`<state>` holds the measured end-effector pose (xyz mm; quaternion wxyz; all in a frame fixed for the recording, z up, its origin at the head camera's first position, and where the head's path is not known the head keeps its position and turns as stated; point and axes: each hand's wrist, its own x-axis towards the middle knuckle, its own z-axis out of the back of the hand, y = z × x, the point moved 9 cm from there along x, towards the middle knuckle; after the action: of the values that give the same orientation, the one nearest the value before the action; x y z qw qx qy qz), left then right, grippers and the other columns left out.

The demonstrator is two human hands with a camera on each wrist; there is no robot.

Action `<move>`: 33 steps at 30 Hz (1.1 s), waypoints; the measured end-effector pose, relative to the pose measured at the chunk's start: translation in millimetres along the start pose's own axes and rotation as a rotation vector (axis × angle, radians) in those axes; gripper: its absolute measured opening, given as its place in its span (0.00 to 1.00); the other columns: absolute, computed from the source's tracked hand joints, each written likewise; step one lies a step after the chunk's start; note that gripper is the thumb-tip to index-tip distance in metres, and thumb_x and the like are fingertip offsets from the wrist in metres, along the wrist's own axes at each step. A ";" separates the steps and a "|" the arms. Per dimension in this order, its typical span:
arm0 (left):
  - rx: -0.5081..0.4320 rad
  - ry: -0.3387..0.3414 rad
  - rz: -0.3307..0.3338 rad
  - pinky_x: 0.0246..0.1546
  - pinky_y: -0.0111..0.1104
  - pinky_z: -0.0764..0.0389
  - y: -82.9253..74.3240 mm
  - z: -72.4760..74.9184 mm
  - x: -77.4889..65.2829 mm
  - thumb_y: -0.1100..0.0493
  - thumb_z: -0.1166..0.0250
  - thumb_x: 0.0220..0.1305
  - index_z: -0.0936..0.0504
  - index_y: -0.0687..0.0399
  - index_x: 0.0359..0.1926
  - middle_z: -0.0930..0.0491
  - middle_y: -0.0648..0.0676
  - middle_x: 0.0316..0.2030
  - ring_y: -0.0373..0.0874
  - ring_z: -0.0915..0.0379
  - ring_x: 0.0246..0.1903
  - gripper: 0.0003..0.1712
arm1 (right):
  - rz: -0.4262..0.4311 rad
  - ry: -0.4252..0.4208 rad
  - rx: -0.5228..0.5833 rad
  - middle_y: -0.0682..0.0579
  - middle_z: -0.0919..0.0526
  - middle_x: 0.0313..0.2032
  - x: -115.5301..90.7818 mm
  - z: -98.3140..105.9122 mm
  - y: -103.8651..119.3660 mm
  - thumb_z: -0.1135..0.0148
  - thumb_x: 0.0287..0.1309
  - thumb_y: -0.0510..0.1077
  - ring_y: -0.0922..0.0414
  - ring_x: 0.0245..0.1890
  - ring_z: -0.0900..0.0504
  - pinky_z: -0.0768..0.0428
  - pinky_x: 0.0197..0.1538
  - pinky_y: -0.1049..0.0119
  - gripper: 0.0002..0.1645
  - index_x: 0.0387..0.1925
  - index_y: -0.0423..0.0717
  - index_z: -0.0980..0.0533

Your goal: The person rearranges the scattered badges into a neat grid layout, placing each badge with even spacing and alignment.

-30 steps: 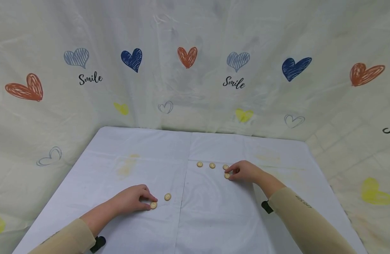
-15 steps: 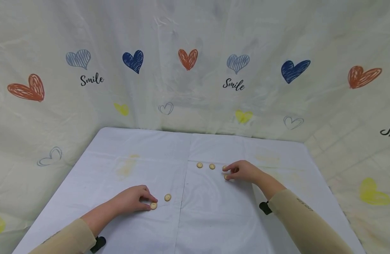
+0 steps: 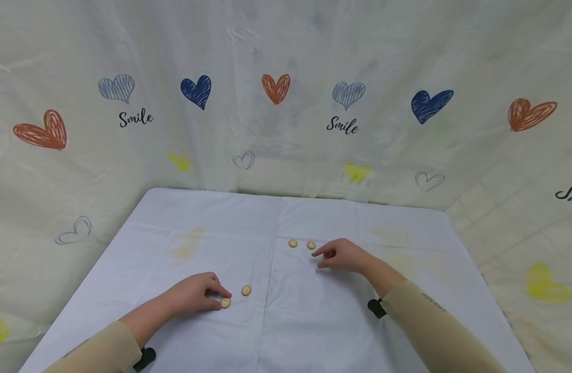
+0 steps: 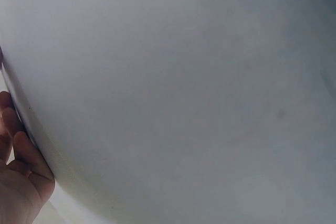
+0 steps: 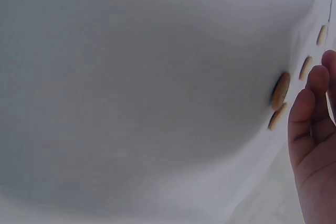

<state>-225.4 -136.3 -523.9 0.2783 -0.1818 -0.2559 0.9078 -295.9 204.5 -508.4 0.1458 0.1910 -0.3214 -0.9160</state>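
Observation:
My left hand [image 3: 192, 295] rests low over the table, pinching a round wooden button [image 3: 225, 302] between thumb and index finger. Just right of it lies a second wooden button [image 3: 246, 290]. Farther back, my right hand [image 3: 343, 256] hovers with thumb and index finger apart and nothing between them. Its index fingertip is close to one button [image 3: 311, 245], with another button [image 3: 292, 243] to the left. Two more, a flat button [image 5: 281, 91] and an adjoining button [image 5: 277, 116], show in the right wrist view; the right hand hides them from the head view.
A white cloth [image 3: 211, 223] with faint yellowish stains covers the table. Behind and around it hangs a pale curtain [image 3: 304, 140] printed with hearts and words. Dark wrist devices, such as the right one [image 3: 376, 307], hang below both sleeves.
My right hand first held a button beside the row's right end, then let it go and moved left, hiding that button and the row's end one. The left hand stayed put.

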 end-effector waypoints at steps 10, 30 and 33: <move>-0.012 0.000 -0.002 0.41 0.33 0.26 1.2 -2.0 0.6 0.50 0.25 0.55 0.11 0.33 0.45 0.26 0.35 0.35 0.31 0.30 0.37 0.14 | 0.118 0.100 -0.040 0.59 0.20 0.28 24.2 -45.1 60.0 0.26 0.54 0.51 0.60 0.31 0.24 0.25 0.37 0.65 0.17 0.47 0.60 0.14; -0.003 0.024 -0.018 0.38 0.31 0.27 4.4 -1.7 2.5 0.49 0.25 0.55 0.11 0.31 0.46 0.25 0.35 0.36 0.31 0.30 0.35 0.15 | 0.305 0.255 -0.206 0.63 0.22 0.24 56.1 -124.7 144.5 0.26 0.55 0.53 0.66 0.27 0.27 0.28 0.35 0.73 0.16 0.47 0.64 0.14; -0.014 0.027 -0.018 0.38 0.31 0.27 3.7 -0.7 2.9 0.49 0.26 0.56 0.11 0.31 0.46 0.25 0.35 0.36 0.31 0.30 0.36 0.15 | 0.303 0.280 -0.250 0.63 0.23 0.24 57.1 -130.8 147.9 0.27 0.55 0.54 0.66 0.27 0.28 0.29 0.35 0.73 0.16 0.47 0.66 0.14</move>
<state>-228.8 -137.0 -527.1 0.2887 -0.1938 -0.2600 0.9008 -267.0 1.4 -522.0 0.3474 0.2460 -0.2069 -0.8809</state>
